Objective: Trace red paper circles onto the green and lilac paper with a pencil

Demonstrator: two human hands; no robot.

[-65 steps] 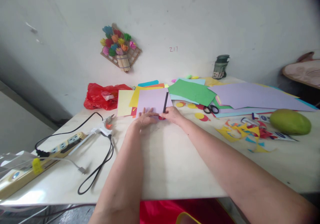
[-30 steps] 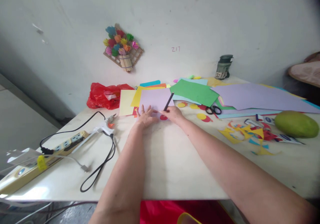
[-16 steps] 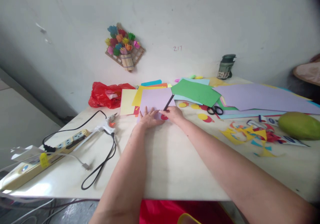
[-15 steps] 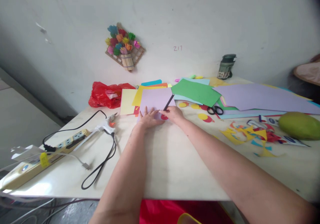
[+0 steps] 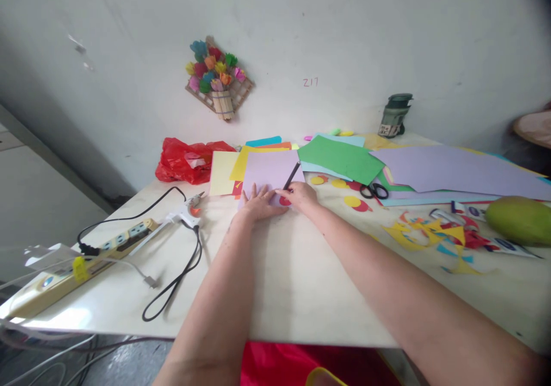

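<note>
A light purple sheet (image 5: 271, 165) lies on the table under both hands. My left hand (image 5: 258, 203) rests on its lower part with the fingers spread. My right hand (image 5: 301, 195) is closed around a dark pencil (image 5: 293, 175), which leans up and to the right. Beneath the right hand, a small red paper circle (image 5: 284, 201) shows on the sheet. The pencil's lower tip is hidden by the fingers. Pale yellow (image 5: 222, 173) and bright yellow (image 5: 238, 165) sheets stick out to the left of the purple one.
A glue gun (image 5: 187, 212) and power strip (image 5: 124, 239) with cords are at left, a red bag (image 5: 178, 162) behind. Black scissors (image 5: 373, 190), a green sheet (image 5: 338, 156), paper scraps (image 5: 413, 231), a large green fruit (image 5: 520, 219) and a bottle (image 5: 395, 115) are at right.
The whole view has shifted slightly, so most things appear a little further right. Both hands keep nearly the same place on the purple sheet.
</note>
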